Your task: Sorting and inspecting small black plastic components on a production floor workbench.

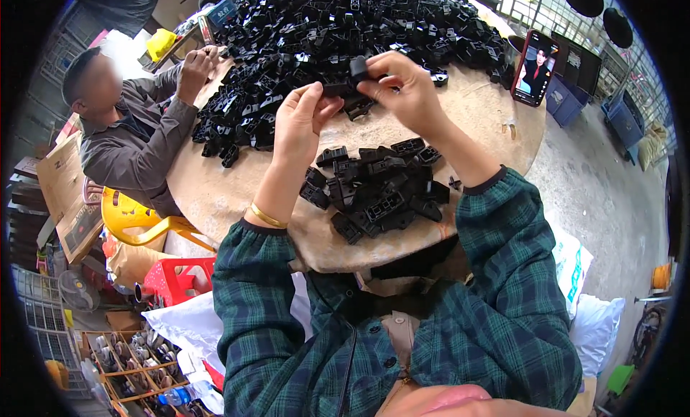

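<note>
Above the table, my left hand [300, 121] pinches a black plastic part [336, 90] between thumb and fingers. Just to its right, my right hand [404, 92] grips another small black plastic part [359, 67], blocky in shape. The two parts are close together; whether they touch I cannot tell. Between my forearms and nearer to me lies a small heap of black plastic housings [384, 191] with square openings. Beyond my hands, a far larger mound of similar black parts [338, 29] covers the back of the table.
The round table [496, 122] has a tan covering. A phone [536, 67] showing a video stands at its right edge. At the left, another person [133, 140] sits with both hands raised. A yellow chair [118, 223], a red stool [164, 277] and blue crates [568, 104] stand around.
</note>
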Motion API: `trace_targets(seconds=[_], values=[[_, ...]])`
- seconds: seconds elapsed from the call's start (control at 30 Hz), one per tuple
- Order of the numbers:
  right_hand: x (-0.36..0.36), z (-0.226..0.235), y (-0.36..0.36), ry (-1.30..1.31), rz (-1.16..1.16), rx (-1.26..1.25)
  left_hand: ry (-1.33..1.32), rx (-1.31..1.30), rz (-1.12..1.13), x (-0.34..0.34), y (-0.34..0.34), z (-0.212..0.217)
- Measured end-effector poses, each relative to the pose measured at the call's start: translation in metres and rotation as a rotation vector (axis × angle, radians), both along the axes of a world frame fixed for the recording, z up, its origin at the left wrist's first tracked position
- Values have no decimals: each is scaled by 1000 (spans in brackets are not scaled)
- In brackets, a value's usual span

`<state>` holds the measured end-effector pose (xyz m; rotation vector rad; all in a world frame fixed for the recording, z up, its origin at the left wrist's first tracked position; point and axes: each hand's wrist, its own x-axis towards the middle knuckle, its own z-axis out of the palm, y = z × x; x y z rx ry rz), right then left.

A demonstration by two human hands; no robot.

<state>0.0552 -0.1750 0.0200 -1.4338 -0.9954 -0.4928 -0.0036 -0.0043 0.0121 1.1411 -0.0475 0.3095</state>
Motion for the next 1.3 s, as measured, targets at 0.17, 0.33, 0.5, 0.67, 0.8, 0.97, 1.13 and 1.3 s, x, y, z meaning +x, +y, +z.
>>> trace_targets(seconds=[0.17, 0.33, 0.5, 0.67, 0.8, 0.97, 1.13, 1.3], values=[[-16, 1, 2, 111, 33, -125, 53, -220, -208, -5, -1, 2], [-9, -2, 3, 123, 84, -94, 19, 265, -243, -13, -10, 1], [-7, 5, -4, -122, -87, -226, 70, 4, -295, -7, -8, -2], [-4, 2, -3, -11, 88, -277, -12, 129, -235, -10, -13, -4], [-7, 0, 1, 99, 178, -206, -144, 453, 57, -8, -17, -10], [-6, -7, 1, 233, 169, -143, -103, 502, 135, -6, -16, -9], [-4, -3, 1, 416, 236, -120, 18, 110, 5, -4, -7, -9], [-9, -10, 6, 400, 327, -106, -45, 143, 47, -8, -9, -5]])
